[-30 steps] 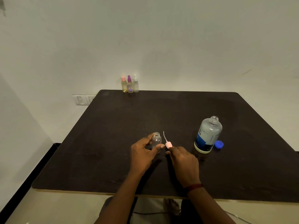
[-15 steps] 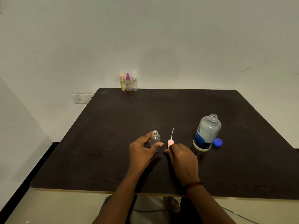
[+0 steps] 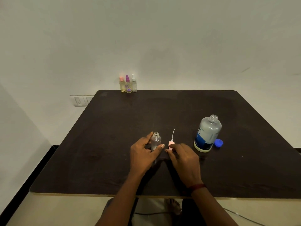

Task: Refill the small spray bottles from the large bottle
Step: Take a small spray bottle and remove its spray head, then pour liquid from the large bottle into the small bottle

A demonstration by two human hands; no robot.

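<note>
From the head camera, the left hand (image 3: 143, 154) curls its thumb and fingers round an uncapped, clear small spray bottle (image 3: 155, 141) standing upright on the dark counter (image 3: 114, 144). Just beside it, the right hand (image 3: 184, 159) pinches the pink spray head (image 3: 171, 143), dip tube pointing away. The large bottle (image 3: 207, 134) stands open to the right, touching its blue cap (image 3: 218, 143). Three capped spray bottles (image 3: 128, 84) line the far edge.

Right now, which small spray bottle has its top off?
The clear bottle gripped by the left hand: its neck is bare, and the right hand holds its pink sprayer beside it. The three bottles at the far edge have tops on.
</note>
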